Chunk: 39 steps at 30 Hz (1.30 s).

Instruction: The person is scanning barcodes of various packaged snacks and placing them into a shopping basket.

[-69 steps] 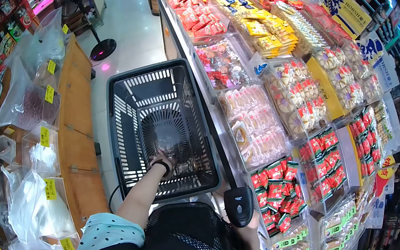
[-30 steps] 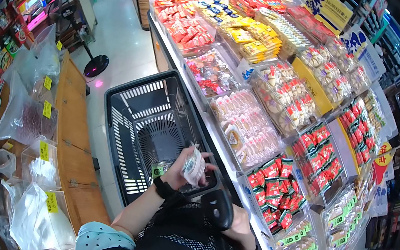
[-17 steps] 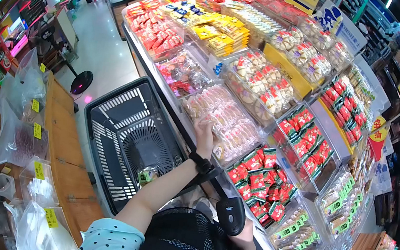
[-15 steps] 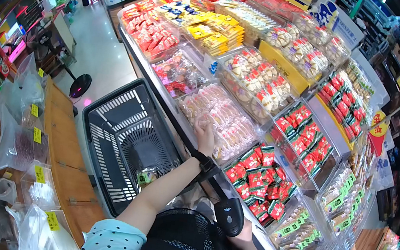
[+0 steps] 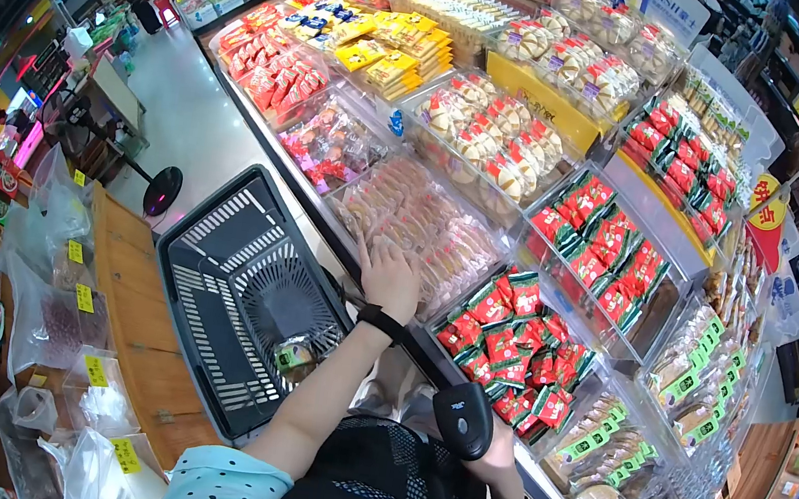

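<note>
My left hand lies over the near edge of a clear bin of pale pink-wrapped snacks, its fingers stretched out on or just above the packets. No packet shows in its grip. My right hand holds a black barcode scanner close to my body. Left of the display is a dark grey shopping basket. One small clear packet with a green label lies in it. Red-and-green snack packets fill the bin to the right of my left hand.
Bins of red packets, yellow packets and round wrapped cakes rise behind. Green-labelled packets sit at right. A wooden counter with plastic-covered goods borders the left, and an aisle runs forward.
My left hand has drawn back slightly toward me and left, from among the pink packets to the bin's near edge. The view has shifted a little. My right hand keeps the scanner.
</note>
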Available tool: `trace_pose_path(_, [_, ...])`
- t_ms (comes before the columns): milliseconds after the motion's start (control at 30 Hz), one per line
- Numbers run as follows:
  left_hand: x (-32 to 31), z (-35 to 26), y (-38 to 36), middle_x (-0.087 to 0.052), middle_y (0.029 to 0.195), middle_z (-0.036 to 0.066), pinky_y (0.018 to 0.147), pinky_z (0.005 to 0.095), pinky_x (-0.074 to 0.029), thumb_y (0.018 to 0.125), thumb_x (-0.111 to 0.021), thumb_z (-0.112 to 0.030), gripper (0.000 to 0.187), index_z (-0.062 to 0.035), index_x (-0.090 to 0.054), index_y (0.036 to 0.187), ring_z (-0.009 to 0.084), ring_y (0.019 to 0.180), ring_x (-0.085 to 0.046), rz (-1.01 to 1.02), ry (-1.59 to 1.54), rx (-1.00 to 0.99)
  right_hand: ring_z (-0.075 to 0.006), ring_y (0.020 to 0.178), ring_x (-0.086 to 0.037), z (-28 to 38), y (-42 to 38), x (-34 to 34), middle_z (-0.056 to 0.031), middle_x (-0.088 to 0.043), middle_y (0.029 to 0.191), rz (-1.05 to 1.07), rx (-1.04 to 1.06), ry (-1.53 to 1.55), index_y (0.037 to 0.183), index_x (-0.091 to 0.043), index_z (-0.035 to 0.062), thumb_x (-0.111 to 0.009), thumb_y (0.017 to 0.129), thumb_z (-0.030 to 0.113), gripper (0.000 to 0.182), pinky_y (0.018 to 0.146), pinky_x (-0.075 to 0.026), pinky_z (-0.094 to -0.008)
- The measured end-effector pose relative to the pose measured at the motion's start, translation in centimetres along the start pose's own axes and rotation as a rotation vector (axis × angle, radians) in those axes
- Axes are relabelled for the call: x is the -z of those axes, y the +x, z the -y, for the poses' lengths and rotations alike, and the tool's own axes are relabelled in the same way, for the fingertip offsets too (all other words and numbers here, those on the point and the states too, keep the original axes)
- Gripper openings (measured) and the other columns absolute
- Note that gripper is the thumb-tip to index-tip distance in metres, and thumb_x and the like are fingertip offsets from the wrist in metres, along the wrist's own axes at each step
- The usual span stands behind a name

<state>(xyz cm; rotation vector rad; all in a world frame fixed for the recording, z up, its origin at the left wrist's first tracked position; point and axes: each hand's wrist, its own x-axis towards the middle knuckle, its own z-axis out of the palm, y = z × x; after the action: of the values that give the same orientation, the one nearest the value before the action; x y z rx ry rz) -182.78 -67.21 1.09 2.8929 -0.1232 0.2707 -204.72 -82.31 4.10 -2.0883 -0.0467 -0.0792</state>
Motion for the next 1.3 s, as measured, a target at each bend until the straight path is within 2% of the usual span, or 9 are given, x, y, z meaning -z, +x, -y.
trace_pose_path(100, [3.0, -0.4, 0.0, -0.051, 0.117, 0.023, 0.107, 0.0459, -0.008, 0.087, -0.041, -0.033, 0.048, 0.0087, -0.045, 0.11, 0.0253, 0.117, -0.044, 0.435, 0.063, 0.079, -0.0309, 0.074, -0.063, -1.6, -0.4, -0.3, -0.0155, -0.063, 0.083, 0.012, 0.04, -0.06, 0.098, -0.057, 0.0024, -0.067, 0.068, 0.014, 0.034, 0.065, -0.05, -0.0357])
trace_pose_path(567, [1.3, 3.3, -3.4, -0.023, 0.138, 0.022, 0.104, 0.0532, -0.008, 0.084, -0.047, -0.047, 0.077, 0.0031, -0.018, 0.135, 0.0357, 0.131, -0.014, -0.08, -0.166, 0.005, -0.0249, 0.07, -0.062, -0.9, -0.6, -2.4, -0.0108, -0.063, 0.079, 0.044, 0.142, -0.096, 0.089, -0.06, 0.0035, -0.067, 0.061, 0.005, 0.029, 0.063, -0.049, -0.0312])
trace_pose_path(800, [6.4, 14.3, -4.5, -0.058, 0.102, 0.019, 0.082, 0.0384, -0.042, 0.082, -0.054, -0.029, 0.041, 0.0023, -0.05, 0.108, 0.0342, 0.095, -0.054, -0.188, -0.422, 0.159, -0.0234, 0.074, -0.063, 1.4, 0.1, -3.6, -0.0112, -0.063, 0.081, 0.03, 0.2, -0.064, 0.091, -0.06, 0.0014, -0.064, 0.065, -0.001, 0.027, 0.066, -0.049, -0.0301])
trace_pose_path(1000, [-6.6, 26.0, -9.3, -0.053, 0.116, 0.022, 0.095, 0.0465, -0.03, 0.072, -0.06, -0.042, 0.095, -0.0011, -0.004, 0.137, 0.0346, 0.107, -0.051, 0.566, -0.079, 0.69, -0.032, 0.071, -0.061, 1.4, -0.3, -5.0, -0.0151, -0.062, 0.08, 0.11, 0.233, -0.106, 0.091, -0.058, 0.0017, -0.066, 0.067, 0.008, 0.026, 0.061, -0.049, -0.0364])
trace_pose_path(1100, [-21.3, 32.0, -12.9, -0.028, 0.138, 0.02, 0.104, 0.0452, -0.021, 0.075, -0.052, -0.056, 0.103, -0.0039, 0.012, 0.137, 0.0286, 0.124, -0.036, 0.941, 0.119, 0.549, -0.0323, 0.072, -0.061, 2.0, -0.5, -5.3, -0.0157, -0.062, 0.081, 0.126, 0.185, -0.104, 0.093, -0.058, 0.0011, -0.066, 0.068, 0.01, 0.028, 0.064, -0.049, -0.0362])
trace_pose_path(1133, [-23.2, 31.6, -14.0, -0.01, 0.144, 0.02, 0.104, 0.0474, -0.02, 0.078, -0.046, -0.059, 0.1, -0.0057, 0.014, 0.137, 0.0331, 0.128, -0.028, 0.58, -0.266, 1.119, -0.0322, 0.073, -0.062, 2.2, -0.4, -5.5, -0.0159, -0.062, 0.082, 0.136, 0.175, -0.08, 0.094, -0.058, 0.0011, -0.066, 0.069, 0.01, 0.028, 0.065, -0.049, -0.0358])
trace_pose_path(1200, [-19.7, 29.2, -13.2, -0.002, 0.144, 0.022, 0.102, 0.0479, -0.025, 0.08, -0.044, -0.057, 0.095, -0.0093, 0.015, 0.137, 0.0398, 0.127, -0.024, 1.242, 0.386, 0.212, -0.0314, 0.074, -0.062, 2.6, -0.7, -5.9, -0.0156, -0.063, 0.082, 0.117, 0.113, -0.076, 0.095, -0.058, 0.001, -0.066, 0.069, 0.011, 0.029, 0.066, -0.05, -0.0353])
trace_pose_path(1233, [-17.6, 27.3, -12.9, -0.002, 0.144, 0.022, 0.102, 0.0479, -0.025, 0.08, -0.044, -0.057, 0.095, -0.0093, 0.015, 0.137, 0.0398, 0.127, -0.024, 1.245, 0.388, 0.209, -0.0307, 0.074, -0.062, 3.1, -0.8, -6.1, -0.0155, -0.063, 0.082, 0.121, 0.072, -0.108, 0.095, -0.058, 0.0009, -0.066, 0.069, 0.011, 0.029, 0.065, -0.05, -0.035])
trace_pose_path(1300, [-15.1, 24.9, -12.4, 0.006, 0.143, 0.023, 0.1, 0.0476, -0.028, 0.08, -0.048, -0.053, 0.095, -0.0123, 0.016, 0.137, 0.0431, 0.128, -0.021, 1.005, 0.115, 1.059, -0.0301, 0.074, -0.063, 3.6, -1.0, -6.6, -0.0154, -0.063, 0.081, 0.125, 0.026, -0.139, 0.094, -0.058, 0.0007, -0.067, 0.069, 0.011, 0.028, 0.065, -0.05, -0.0347])
